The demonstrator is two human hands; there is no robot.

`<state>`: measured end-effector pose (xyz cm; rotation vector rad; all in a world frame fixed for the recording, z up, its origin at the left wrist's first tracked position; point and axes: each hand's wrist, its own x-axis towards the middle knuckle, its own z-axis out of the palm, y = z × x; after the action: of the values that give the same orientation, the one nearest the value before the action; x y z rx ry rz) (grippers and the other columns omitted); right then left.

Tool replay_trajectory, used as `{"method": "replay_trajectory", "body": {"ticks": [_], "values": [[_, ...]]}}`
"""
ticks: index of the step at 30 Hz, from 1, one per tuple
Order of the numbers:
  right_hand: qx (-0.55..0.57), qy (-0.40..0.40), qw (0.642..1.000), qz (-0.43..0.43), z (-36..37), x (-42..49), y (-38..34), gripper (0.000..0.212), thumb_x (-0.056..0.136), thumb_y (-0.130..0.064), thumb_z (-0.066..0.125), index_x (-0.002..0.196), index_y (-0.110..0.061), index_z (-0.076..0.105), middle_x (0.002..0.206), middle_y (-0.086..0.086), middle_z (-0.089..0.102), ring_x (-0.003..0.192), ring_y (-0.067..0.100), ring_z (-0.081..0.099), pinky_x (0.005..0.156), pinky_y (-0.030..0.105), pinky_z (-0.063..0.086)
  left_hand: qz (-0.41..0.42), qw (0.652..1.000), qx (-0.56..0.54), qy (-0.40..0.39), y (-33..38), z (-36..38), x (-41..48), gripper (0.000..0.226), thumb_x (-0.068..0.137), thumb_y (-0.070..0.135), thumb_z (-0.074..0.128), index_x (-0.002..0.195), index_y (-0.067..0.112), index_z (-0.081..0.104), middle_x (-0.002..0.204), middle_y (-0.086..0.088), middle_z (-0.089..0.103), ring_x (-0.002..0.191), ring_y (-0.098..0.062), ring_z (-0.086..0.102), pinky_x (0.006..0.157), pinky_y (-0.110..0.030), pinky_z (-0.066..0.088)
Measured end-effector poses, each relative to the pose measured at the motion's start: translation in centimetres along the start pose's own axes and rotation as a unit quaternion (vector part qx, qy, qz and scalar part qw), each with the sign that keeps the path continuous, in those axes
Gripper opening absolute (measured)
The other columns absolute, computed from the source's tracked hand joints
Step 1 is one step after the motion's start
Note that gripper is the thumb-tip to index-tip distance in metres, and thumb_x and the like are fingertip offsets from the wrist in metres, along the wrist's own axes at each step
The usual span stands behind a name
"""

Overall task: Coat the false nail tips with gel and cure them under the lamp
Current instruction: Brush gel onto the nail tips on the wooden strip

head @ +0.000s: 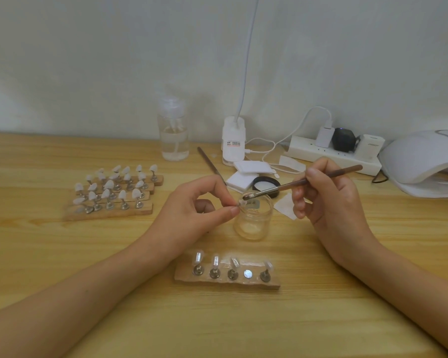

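At frame centre my left hand point(192, 205) pinches one nail tip point(241, 202) between thumb and forefinger, the other fingers loosely curled. It holds the tip right over the open jar point(254, 220), I judge so stray gel falls back in. My right hand point(326, 195) grips the brush point(308, 180) like a pen, bristles touching the tip, so coating is under way. Below centre, the near stand point(243, 283) carries four tips and one bare magnet point(248, 274), likely this tip's seat. More tips wait on the racks point(114, 214) at mid left. The lamp point(422, 164) sits at the right edge, within easy reach for curing.
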<state>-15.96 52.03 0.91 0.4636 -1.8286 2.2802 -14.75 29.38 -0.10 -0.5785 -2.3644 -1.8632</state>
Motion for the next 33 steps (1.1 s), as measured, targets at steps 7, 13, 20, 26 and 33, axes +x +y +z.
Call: {"method": "replay_trajectory", "body": {"ticks": [7,13,20,26,33], "values": [[-0.001,0.025,1.000,0.015,-0.17,0.12,0.12,0.024,0.102,-0.010,0.046,0.078,-0.011,0.050,0.061,0.001,0.058,0.054,0.011,0.054,0.046,0.022,0.045,-0.005,1.000,-0.006,0.006,0.21,0.09,-0.09,0.015,0.075,0.026,0.078,0.078,0.018,0.065,0.090,-0.033,0.060,0.059,-0.021,0.046,0.059,-0.031,0.040],[-0.019,0.008,1.000,0.023,-0.04,-0.01,0.25,0.023,0.100,-0.014,0.051,0.077,-0.012,0.053,0.062,0.002,0.058,0.055,0.013,0.055,0.046,0.024,0.046,-0.010,1.000,-0.007,0.008,0.30,0.16,-0.07,0.015,0.073,0.028,0.076,0.077,0.019,0.065,0.091,-0.031,0.061,0.060,-0.020,0.046,0.061,-0.035,0.039],[0.003,-0.020,1.000,0.015,0.14,-0.14,-0.01,0.019,0.091,-0.023,0.057,0.073,-0.020,0.059,0.063,0.001,0.059,0.055,0.012,0.056,0.047,0.022,0.046,-0.008,1.000,-0.001,0.007,0.23,0.13,-0.12,0.015,0.073,0.030,0.076,0.077,0.021,0.065,0.090,-0.032,0.061,0.059,-0.020,0.046,0.060,-0.033,0.040],[-0.002,0.020,1.000,0.020,-0.13,0.03,-0.02,0.023,0.101,-0.013,0.048,0.078,-0.012,0.052,0.062,0.001,0.059,0.054,0.011,0.054,0.046,0.022,0.045,-0.007,1.000,0.000,0.004,0.13,0.09,-0.05,0.014,0.073,0.030,0.077,0.077,0.022,0.066,0.091,-0.031,0.062,0.059,-0.019,0.047,0.059,-0.033,0.042],[-0.011,0.025,0.999,0.020,0.06,-0.11,-0.11,0.024,0.100,-0.010,0.047,0.078,-0.014,0.053,0.062,0.002,0.058,0.055,0.011,0.054,0.046,0.022,0.045,-0.007,1.000,-0.002,0.004,0.13,0.09,-0.04,0.015,0.073,0.030,0.076,0.077,0.021,0.066,0.091,-0.025,0.063,0.059,-0.019,0.047,0.059,-0.033,0.041]]}}
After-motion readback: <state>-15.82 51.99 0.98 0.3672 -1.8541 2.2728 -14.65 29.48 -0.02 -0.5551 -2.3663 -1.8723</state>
